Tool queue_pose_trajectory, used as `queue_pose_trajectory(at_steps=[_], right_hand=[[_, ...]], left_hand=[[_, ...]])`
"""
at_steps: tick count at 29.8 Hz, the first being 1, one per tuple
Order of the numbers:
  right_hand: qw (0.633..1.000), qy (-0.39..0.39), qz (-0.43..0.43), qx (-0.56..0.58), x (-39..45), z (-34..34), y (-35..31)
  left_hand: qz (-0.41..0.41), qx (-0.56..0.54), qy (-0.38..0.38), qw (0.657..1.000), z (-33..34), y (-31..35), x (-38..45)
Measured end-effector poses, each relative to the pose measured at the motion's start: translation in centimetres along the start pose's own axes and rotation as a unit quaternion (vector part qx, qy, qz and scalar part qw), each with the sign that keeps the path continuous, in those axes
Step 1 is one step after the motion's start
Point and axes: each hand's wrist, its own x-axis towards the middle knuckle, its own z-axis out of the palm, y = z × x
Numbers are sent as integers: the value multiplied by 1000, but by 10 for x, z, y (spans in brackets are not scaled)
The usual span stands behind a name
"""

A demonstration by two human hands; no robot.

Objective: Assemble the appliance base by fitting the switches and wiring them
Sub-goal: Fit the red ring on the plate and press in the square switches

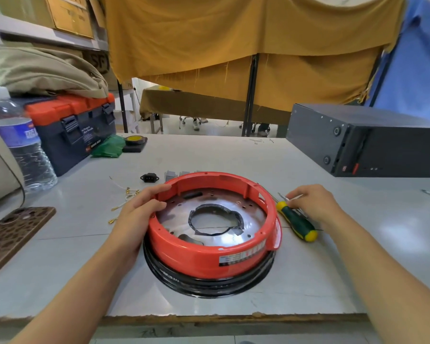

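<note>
The round red appliance base [204,254] lies upside down in the middle of the table, with a shiny metal plate and a black ring under it. My left hand [137,212] grips its left rim, thumb over the edge. My right hand [310,202] rests on the table to the right of the base, its fingertips pinching a thin metal piece beside a green and yellow screwdriver [297,220]. Behind the base lie a black power socket [149,177] and grey switches [171,175]. Loose wires [124,194] with brass terminals lie at the left.
An orange and dark toolbox [72,135], a water bottle [23,145] and a phone in a patterned case [13,234] are at the left. A black metal box [365,140] stands at the back right. A tape roll [134,141] and green bags [109,146] lie further back.
</note>
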Motion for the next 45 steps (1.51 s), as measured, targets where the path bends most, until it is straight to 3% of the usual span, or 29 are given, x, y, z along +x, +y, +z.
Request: queue_pose_trajectory(at_steps=[6,14,18,21,26,30,36,45], right_hand=[[999,-4,12,30,2,5,11],[999,-14,-27,-32,-2,4,9],[996,-2,-84,8,-8,1,-5],[987,-37,-145,62,-15,1,-29],[973,-82,-213,19,-17,23,-67],[966,-135,-217,-33,-18,35,-83],[970,-108,-208,-57,-13,31,-77],[969,-128,-196,-78,-15,21,-66]], left_hand=[[13,-26,5,1000,0,-2,1],[16,21,24,999,-5,4,7],[12,40,29,999,-6,8,8],[31,91,40,995,-9,10,1],[3,131,13,991,-16,17,-9],[-21,161,0,987,-21,20,-11],[-25,177,-5,984,-22,24,-8],[-48,138,-30,989,-14,25,-1]])
